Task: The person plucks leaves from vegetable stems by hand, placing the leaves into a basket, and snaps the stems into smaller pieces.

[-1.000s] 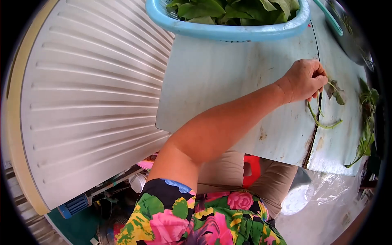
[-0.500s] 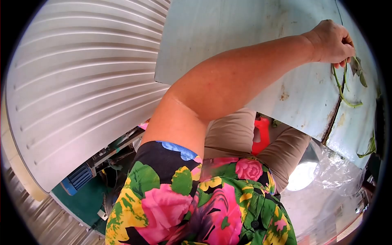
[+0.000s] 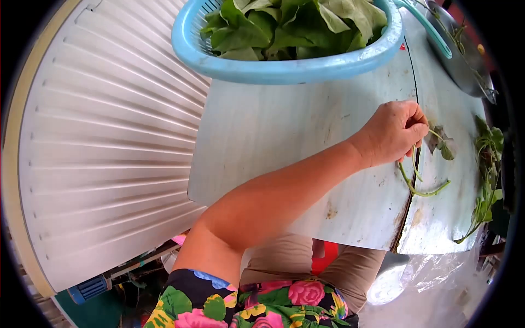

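My left hand point(image 3: 395, 133) reaches across from the lower left, closed in a pinch above the pale blue tabletop point(image 3: 273, 158). Thin green stems point(image 3: 421, 192) are held in its fingertips; one hangs down and curves to the right. A limp, dull leaf point(image 3: 447, 148) shows just beyond the fingers on the same bunch. The hand hides the upper ends of the stems. My right hand is not in view.
A blue plastic basket point(image 3: 246, 71) heaped with green leaves point(image 3: 295, 27) stands at the top. A metal bowl point(image 3: 465, 68) with stems sits at upper right. More leafy stems point(image 3: 484, 186) lie along the right edge. A dark seam point(image 3: 407, 210) splits the tabletop.
My view has shifted upward, bringing the basket and metal bowl into sight and more leafy stems at right. My left hand appears lower in view, still pinching the stems.
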### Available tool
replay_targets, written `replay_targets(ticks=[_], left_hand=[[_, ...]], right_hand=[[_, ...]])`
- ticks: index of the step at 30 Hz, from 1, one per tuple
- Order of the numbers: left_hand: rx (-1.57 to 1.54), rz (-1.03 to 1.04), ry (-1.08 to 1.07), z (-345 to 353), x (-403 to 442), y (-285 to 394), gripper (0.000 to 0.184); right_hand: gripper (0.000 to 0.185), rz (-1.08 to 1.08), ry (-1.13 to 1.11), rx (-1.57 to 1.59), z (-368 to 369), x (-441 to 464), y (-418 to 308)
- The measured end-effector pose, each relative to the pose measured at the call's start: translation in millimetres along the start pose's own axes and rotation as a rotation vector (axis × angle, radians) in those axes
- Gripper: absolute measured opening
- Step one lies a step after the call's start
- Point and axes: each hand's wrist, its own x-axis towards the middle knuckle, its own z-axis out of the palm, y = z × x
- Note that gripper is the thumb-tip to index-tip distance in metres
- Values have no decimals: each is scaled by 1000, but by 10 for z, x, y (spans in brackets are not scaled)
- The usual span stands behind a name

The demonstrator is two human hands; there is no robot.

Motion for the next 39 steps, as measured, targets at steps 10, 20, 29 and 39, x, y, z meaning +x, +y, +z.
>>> replay_targets(ticks=[10,20,29,39], left_hand=[[-33,-82,-17,28,-19,85,10],[-19,-45,-36,27,-22,47,11],[-57,-47,63,46,-27,82,13],[-254,-33,184,4,26,41,14]], right_hand=[[21,-33,16,-23,-88,280,-121],[24,-632,-13,447,-115,540,-1334],[14,-75,532,-277,-647,723,-874],[18,-127,471,-881,-995,730,183]])
